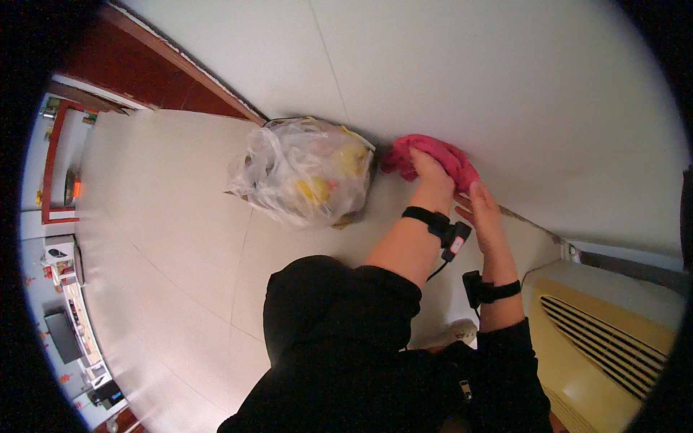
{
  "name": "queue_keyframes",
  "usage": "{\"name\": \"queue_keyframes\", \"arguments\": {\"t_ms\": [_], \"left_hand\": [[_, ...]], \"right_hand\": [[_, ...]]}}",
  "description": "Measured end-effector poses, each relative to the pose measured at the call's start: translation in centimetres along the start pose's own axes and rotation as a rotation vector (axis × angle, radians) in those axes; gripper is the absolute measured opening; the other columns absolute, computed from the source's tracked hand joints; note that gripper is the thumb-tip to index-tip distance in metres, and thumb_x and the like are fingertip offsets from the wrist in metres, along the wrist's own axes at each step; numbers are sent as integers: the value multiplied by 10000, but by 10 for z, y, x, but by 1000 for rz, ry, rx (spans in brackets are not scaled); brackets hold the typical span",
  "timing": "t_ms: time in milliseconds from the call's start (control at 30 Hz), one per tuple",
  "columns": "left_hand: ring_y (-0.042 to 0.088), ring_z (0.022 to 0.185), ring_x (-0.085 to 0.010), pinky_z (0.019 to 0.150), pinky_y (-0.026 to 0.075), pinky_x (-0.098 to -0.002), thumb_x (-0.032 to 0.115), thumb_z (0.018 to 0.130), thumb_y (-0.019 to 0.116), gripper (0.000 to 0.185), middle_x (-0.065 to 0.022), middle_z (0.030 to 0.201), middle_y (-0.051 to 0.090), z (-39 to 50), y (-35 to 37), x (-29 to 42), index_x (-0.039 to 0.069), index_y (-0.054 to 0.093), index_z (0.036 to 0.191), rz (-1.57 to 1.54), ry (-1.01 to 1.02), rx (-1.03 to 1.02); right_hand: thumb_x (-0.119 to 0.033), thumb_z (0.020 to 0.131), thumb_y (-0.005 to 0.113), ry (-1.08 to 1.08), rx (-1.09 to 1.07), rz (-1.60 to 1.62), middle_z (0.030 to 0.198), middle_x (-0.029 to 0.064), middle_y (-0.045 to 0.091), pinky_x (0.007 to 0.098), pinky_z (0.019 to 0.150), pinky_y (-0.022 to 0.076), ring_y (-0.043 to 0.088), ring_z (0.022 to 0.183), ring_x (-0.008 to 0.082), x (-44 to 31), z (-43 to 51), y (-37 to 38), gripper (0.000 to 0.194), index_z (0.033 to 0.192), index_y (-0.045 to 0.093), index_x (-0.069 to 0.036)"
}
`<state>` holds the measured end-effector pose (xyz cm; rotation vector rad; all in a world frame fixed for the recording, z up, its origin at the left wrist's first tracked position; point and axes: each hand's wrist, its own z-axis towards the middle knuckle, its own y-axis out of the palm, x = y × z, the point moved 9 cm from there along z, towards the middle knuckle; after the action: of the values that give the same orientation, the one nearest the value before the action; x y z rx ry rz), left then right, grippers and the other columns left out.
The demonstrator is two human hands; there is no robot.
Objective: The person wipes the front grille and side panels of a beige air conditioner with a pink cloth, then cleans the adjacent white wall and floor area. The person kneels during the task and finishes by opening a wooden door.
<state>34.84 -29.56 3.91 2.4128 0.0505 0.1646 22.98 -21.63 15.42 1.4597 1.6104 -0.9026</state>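
My left hand (430,165) is on a bunched pink cloth (441,149), which lies against the pale wall close to the floor. Folds of the cloth hide most of its fingers. Just to the right, my right hand (485,208) reaches up to the cloth's lower end and meets its edge. Some of its fingers show spread behind my left wrist; whether they grip the cloth is not visible. Left of the cloth stands a clear plastic bag (281,173) with yellow items inside, resting on the floor by the wall.
A beige appliance with a slatted vent (601,335) stands at the lower right. Pale tiles cover the floor (178,233). A reddish-brown door frame (189,65) edges the wall at upper left. Along the far left are white furniture (81,319) and a dark television (63,336).
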Motion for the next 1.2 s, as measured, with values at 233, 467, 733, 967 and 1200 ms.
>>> {"name": "queue_keyframes", "arguments": {"t_ms": [233,467,733,967,1200], "left_hand": [[530,1304,-324,1128,416,-519,519,1110,219,615,-107,1470,538,-78,21,-74,77,467,1458,178,-284,-1],[594,1119,-255,1021,481,-412,368,1121,290,418,-91,1267,617,-163,100,-90,73,530,1293,290,-129,-327],[135,1540,-478,1230,224,-481,259,1098,412,700,-334,1661,53,-292,180,-33,-47,44,1609,817,613,-722],[128,1538,-495,1240,168,-477,168,1028,580,754,-359,1634,164,-353,223,23,-92,148,1588,974,960,-894],[298,1463,-525,1183,278,-548,187,908,710,717,-362,1615,227,-341,243,87,22,424,1544,1170,1829,-541]], "right_hand": [[-608,979,584,166,250,71,1386,70,596,405,943,511,608,1175,229,-2,0,-57,716,1501,481,-130],[-448,1019,592,-232,251,332,1300,88,652,379,965,509,621,1167,215,-68,-9,-105,552,1419,564,-68],[-368,1065,486,-717,86,479,1472,161,547,439,1133,435,545,1337,303,-186,-94,-90,550,1493,459,-22],[-331,1064,488,-952,96,552,1550,174,460,484,1149,415,495,1391,336,-221,-139,-79,592,1559,358,-33],[-159,1006,625,-885,88,442,1617,160,353,544,1143,417,409,1458,352,-212,-120,-26,737,1619,226,-71]]}}
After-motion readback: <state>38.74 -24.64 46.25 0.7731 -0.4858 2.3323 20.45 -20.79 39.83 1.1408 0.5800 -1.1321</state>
